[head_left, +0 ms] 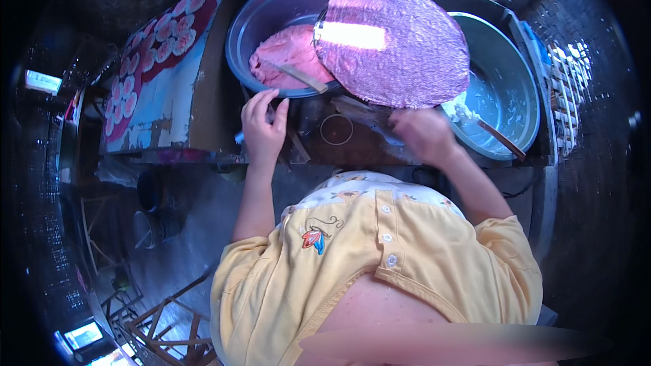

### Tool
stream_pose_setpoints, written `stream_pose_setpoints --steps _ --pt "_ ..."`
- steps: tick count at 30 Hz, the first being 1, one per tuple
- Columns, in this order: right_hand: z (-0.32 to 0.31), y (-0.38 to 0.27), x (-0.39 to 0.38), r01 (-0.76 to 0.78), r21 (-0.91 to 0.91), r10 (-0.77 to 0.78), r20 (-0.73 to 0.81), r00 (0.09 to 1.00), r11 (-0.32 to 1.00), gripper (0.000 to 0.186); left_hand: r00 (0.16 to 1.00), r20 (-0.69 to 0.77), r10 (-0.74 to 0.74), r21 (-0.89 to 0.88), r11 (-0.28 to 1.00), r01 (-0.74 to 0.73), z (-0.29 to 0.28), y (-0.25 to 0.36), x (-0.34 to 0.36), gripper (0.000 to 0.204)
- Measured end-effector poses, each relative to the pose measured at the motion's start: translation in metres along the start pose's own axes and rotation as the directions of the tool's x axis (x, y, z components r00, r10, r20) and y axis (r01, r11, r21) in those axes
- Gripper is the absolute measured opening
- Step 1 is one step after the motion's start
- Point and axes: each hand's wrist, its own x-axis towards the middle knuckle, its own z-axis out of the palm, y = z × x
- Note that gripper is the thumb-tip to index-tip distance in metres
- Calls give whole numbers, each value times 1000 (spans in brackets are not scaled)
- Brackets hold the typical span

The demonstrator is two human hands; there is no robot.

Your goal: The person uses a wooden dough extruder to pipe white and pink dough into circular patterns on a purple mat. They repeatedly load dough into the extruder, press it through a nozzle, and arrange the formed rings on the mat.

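Note:
My left hand [263,122] is at the near rim of a large blue basin [232,61], its thumb and fingers apart and nothing visible in them. Whether the fingertips touch the rim, I cannot tell. Inside the basin lies a mass of pink dough or paste [288,51], with a flat wooden stick [302,78] resting across it. A round, purple, rough-textured sheet or cover [400,61] overlaps the basin's right side. Just below its lower edge is my right hand [426,135], blurred and curled; its grip is hidden. A thin ring [337,129] sits on the dark worktop between my hands.
At the right stands a green-blue basin [505,81] holding some white paste [460,108] and a wooden-handled tool [500,139]. On the left, several pink and white round pieces [163,34] lie on a worn board [163,112]. A wooden frame [166,329] stands at the lower left.

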Motion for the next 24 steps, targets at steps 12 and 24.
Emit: stream_pose_setpoints --steps 12,24 --pt "169 -22 -12 -405 -130 388 646 658 905 40 921 272 -279 55 960 275 -21 -67 -46 22" --pt "12 -22 74 -144 -188 171 137 976 972 26 940 296 -171 -136 966 218 -18 -62 -32 20"
